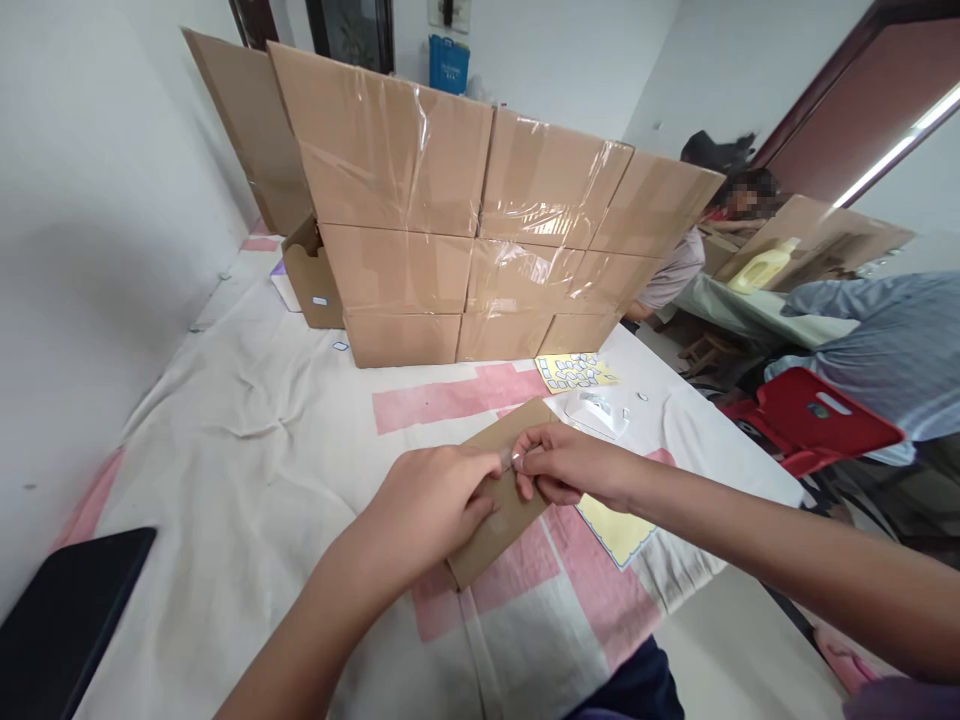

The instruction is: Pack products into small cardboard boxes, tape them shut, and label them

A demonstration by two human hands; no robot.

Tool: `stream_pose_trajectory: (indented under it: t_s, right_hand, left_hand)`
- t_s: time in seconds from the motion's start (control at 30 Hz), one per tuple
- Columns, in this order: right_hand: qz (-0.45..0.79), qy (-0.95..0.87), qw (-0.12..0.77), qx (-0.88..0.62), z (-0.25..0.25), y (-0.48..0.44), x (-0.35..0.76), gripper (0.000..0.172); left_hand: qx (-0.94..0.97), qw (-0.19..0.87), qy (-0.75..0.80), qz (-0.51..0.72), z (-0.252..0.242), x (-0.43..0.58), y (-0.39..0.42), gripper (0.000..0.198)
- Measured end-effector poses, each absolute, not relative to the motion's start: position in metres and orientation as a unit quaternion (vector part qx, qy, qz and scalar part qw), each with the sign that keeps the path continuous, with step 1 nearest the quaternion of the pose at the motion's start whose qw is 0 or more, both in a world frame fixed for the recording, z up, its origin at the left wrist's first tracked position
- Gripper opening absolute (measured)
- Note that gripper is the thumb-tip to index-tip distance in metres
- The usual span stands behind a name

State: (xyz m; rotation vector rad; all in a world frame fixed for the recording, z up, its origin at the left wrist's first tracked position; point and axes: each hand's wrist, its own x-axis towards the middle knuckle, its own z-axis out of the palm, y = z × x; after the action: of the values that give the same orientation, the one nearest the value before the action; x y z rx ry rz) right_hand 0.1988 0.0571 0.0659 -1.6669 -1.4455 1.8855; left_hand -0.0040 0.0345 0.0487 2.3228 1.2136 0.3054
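Note:
A flat brown cardboard piece (504,528), perhaps a folded box, lies aslant on the tablecloth in front of me. My left hand (439,500) is closed at its left side, thumb and fingers bent against the cardboard. Over the same piece, my right hand (553,462) pinches with thumb and forefinger; a small shiny, clear bit shows at the fingertips, too small to name. The two hands' fingertips are close together. Partly under my right forearm lies a yellow sheet (619,530) with a blue edge. Beyond it sits a crumpled clear plastic wrapper (596,412).
A tall taped cardboard partition (405,265) stands across the table's back. A yellow sticker sheet (574,373) lies at its foot. An open cardboard holder (319,285) stands at left, a black phone-like slab (71,615) nearer. People sit at right by a red chair (821,420).

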Motion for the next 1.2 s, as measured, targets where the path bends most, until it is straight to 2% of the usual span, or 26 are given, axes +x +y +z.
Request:
stream_pose_trajectory:
  t_s: [0.27,0.47,0.67,0.93,1.07,1.2]
  right_hand:
    - [0.621,-0.515,0.091,-0.583,0.065,0.056,0.2,0.01]
    - [0.638,-0.517,0.143,-0.553,0.066,0.056,0.203,0.009]
    - [0.605,-0.547,0.196,-0.545,0.09,0.056,0.209,0.014]
    - [0.635,-0.527,0.123,-0.552,0.062,0.053,0.198,0.007]
    - [0.613,-0.532,0.101,-0.575,0.058,0.054,0.193,0.014]
    - [0.593,-0.511,0.106,-0.613,0.064,0.053,0.189,0.014]
  left_hand:
    - [0.86,0.203,0.457,0.103,0.046,0.003,0.028,0.014]
    - [0.862,0.196,0.456,0.108,0.043,0.002,0.029,0.017]
    - [0.859,0.198,0.459,0.109,0.042,-0.001,0.027,0.019]
    - [0.862,0.18,0.462,0.108,0.041,0.001,0.026,0.015]
    - [0.862,0.16,0.473,0.091,0.042,0.002,0.026,0.011]
    - [0.858,0.15,0.484,0.083,0.042,0.002,0.026,0.012]
